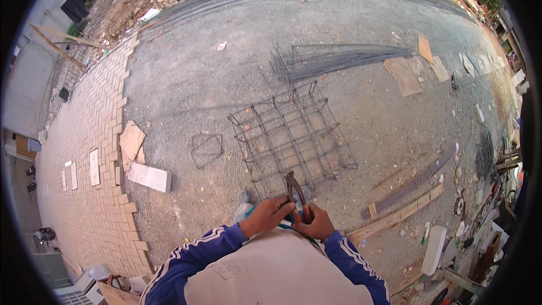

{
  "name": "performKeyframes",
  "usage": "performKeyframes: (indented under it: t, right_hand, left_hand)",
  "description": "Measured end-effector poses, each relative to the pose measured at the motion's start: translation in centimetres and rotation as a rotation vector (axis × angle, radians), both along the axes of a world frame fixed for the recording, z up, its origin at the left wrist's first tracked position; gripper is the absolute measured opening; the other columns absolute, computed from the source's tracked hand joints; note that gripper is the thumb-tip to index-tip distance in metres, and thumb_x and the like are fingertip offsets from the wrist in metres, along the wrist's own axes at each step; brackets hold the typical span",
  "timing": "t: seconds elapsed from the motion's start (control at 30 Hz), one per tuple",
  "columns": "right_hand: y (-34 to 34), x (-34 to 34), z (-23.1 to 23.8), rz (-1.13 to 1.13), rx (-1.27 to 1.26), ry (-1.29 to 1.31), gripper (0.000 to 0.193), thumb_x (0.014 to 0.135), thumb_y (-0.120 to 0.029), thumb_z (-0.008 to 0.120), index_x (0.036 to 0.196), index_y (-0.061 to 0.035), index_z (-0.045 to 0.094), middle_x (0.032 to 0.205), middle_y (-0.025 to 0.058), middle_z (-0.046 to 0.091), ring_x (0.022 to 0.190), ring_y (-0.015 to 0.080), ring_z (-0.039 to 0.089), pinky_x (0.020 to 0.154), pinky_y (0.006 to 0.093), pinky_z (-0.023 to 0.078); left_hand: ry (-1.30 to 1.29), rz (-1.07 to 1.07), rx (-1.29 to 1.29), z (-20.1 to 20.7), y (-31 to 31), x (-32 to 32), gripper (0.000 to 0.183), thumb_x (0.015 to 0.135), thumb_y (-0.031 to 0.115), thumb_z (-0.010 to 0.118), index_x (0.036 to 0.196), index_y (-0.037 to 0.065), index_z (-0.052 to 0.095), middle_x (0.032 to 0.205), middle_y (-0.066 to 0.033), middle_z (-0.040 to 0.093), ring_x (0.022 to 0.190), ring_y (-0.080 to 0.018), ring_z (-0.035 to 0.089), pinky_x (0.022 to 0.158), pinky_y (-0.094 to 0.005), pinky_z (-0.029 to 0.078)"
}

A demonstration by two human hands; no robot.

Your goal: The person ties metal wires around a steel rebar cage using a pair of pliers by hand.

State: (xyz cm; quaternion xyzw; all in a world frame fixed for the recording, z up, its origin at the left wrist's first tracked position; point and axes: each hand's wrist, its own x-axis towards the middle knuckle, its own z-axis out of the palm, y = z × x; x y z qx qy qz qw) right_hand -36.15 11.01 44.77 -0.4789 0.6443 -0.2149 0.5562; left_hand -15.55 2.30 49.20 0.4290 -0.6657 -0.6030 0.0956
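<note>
Both hands meet low centre: right hand (316, 225) fingers wrapped tight round the handles of the pincers (294, 190), left hand (268, 214) fingers curled against them too, head pointing far at the near edge of the rebar cage (293, 138) on the gravel. Blue striped sleeves bent in from the near edge. Single wire stirrup (206, 149) left of the cage, white slab (149, 177) further left, rebar bundle (339, 59) far, wooden planks (403, 209) right.

No packages, labels, signs or screens clearly discernible anywhere in view.
</note>
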Motion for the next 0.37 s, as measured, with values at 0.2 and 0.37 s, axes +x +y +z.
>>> performKeyframes:
  t: [0.2,0.37]
  right_hand:
    - [-1.5,9.9,3.0,-0.140,0.063,-0.265,0.031,0.069,-0.022,0.083,0.084,-0.0022,0.064,0.069,0.0025,0.064,0.061,0.0071,0.057,0.056,0.0261,0.047]
    - [-2.4,18.4,2.8,-0.192,-0.096,-0.174,0.024,0.073,-0.009,0.077,0.094,-0.0009,0.069,0.070,0.0029,0.065,0.061,0.0090,0.059,0.056,0.0285,0.050]
  left_hand:
    - [0.129,0.090,-0.095,0.3,0.8,9.2,0.029,0.100,0.029,0.051,0.101,0.001,0.061,0.077,-0.0148,0.064,0.067,-0.0236,0.060,0.066,-0.0380,0.049]
    - [0.077,0.189,-0.192,0.0,0.3,17.2,0.031,0.097,0.031,0.055,0.102,0.001,0.062,0.089,-0.0242,0.065,0.083,-0.0331,0.067,0.074,-0.0431,0.049]
